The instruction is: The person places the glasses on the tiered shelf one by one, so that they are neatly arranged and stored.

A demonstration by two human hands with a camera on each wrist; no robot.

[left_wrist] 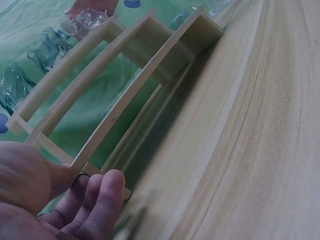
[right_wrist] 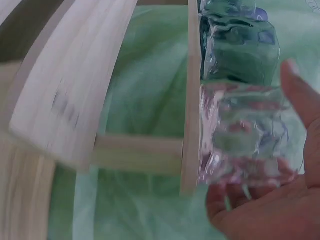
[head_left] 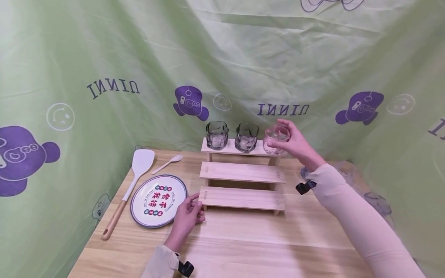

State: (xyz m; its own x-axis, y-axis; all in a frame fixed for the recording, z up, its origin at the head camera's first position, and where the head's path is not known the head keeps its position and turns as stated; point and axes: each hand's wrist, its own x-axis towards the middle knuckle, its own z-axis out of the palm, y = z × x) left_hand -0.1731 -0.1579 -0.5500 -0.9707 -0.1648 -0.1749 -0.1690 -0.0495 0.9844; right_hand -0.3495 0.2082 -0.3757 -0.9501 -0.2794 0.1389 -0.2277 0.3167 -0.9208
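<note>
A three-tier wooden step rack (head_left: 242, 172) stands on the table. Its top board carries two grey-tinted glasses, the left glass (head_left: 217, 136) and the middle glass (head_left: 246, 138). At that board's right end is a clear pinkish glass (right_wrist: 245, 135), its base against the wood. My right hand (head_left: 298, 144) holds this glass, thumb on the near side and fingers round the far side. With thumb and fingers, my left hand (head_left: 187, 218) grips the left end of the lowest board (left_wrist: 117, 107). Part of the pinkish glass is hidden by the right hand.
Left of the rack lies a round white plate (head_left: 160, 200) with red and blue lettering. Beside it are a white spatula (head_left: 143, 162) with a wooden handle and a small pale spoon (head_left: 167, 164). A green printed cloth (head_left: 243, 58) hangs behind the table (head_left: 243, 247).
</note>
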